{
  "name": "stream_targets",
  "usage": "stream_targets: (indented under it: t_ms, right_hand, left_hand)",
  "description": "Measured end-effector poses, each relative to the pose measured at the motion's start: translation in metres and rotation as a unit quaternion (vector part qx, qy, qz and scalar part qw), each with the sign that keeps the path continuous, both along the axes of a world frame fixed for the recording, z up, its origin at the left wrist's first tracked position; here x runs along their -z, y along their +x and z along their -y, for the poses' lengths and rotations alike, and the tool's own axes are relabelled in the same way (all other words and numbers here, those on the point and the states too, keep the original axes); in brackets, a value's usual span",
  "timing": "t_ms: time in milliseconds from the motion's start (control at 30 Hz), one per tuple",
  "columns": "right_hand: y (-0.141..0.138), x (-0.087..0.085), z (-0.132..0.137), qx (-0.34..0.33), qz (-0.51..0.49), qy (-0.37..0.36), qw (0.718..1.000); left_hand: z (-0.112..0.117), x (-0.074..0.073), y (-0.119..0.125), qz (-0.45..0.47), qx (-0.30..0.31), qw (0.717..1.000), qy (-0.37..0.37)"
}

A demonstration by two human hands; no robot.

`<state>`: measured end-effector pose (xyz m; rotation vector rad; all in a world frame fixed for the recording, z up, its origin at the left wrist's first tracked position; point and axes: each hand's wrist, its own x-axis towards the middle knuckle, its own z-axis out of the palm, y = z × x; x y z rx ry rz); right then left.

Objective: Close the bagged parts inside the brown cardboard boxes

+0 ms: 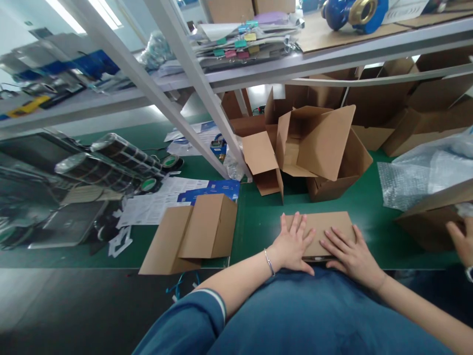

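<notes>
A flat, closed brown cardboard box (325, 224) lies at the near edge of the green table (258, 222). My left hand (293, 244) rests palm down on its left part, fingers spread and stretched out. Flat on the right part of the same box lies my right hand (351, 251), its fingers likewise extended. Neither hand grips anything. A thin bracelet circles my left wrist.
An open empty carton (325, 148) lies on its side behind the flat box. Another carton (199, 229) sits to the left, over the table edge. Tape rolls (125, 153) and papers lie at the left. Bubble wrap (424, 172) is at the right, where another person's hand (460, 241) touches a carton.
</notes>
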<state>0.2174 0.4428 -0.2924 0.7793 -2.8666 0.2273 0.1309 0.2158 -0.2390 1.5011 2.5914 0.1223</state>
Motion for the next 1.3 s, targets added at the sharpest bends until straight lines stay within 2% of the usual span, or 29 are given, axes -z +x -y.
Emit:
stream_targets:
  t_ms: [133,267,367,433,500,567,667,800,967,1100,1200,1300]
  right_hand:
    - [0.006,-0.001,0.014,0.081,0.001,0.005,0.997]
    - [0.010,0.003,0.024,0.100,-0.009,-0.001,0.995]
    - [0.015,0.005,0.027,0.115,-0.008,-0.033,0.993]
    - [0.020,0.007,0.028,0.161,-0.012,-0.070,0.984]
    - [0.025,0.010,0.028,0.238,-0.030,-0.110,0.965]
    - [0.029,0.013,0.027,0.287,-0.050,-0.139,0.947]
    - [0.031,0.014,0.024,0.277,-0.062,-0.150,0.947]
    - [0.031,0.008,0.021,0.240,-0.054,-0.117,0.962]
    - [0.027,0.002,0.013,0.228,-0.077,-0.107,0.965]
    - [0.014,0.000,0.000,0.255,-0.052,-0.130,0.957]
    - [0.002,-0.005,-0.011,0.278,-0.036,-0.171,0.945]
    - [-0.005,-0.010,-0.016,0.286,-0.038,-0.177,0.941]
  left_hand:
    - [0.000,0.005,0.004,-0.021,-0.023,1.000,0.003]
    - [0.000,0.005,0.008,-0.028,-0.033,0.999,0.001]
    - [0.000,0.004,0.007,-0.032,-0.028,0.999,-0.008]
    - [0.000,0.003,0.003,-0.030,-0.022,0.999,-0.014]
    - [0.000,0.003,-0.001,-0.025,-0.013,0.999,-0.017]
    - [0.000,0.002,-0.005,-0.015,-0.005,1.000,-0.009]
    - [0.003,0.002,-0.006,0.002,-0.005,1.000,0.012]
    - [0.006,0.006,-0.004,0.012,-0.011,1.000,0.014]
    - [0.008,0.014,-0.015,0.051,0.009,0.999,0.013]
    - [0.005,0.014,-0.025,0.073,0.041,0.997,0.000]
    - [0.000,0.012,-0.026,0.075,0.062,0.995,-0.020]
    - [-0.005,0.010,-0.025,0.064,0.076,0.994,-0.033]
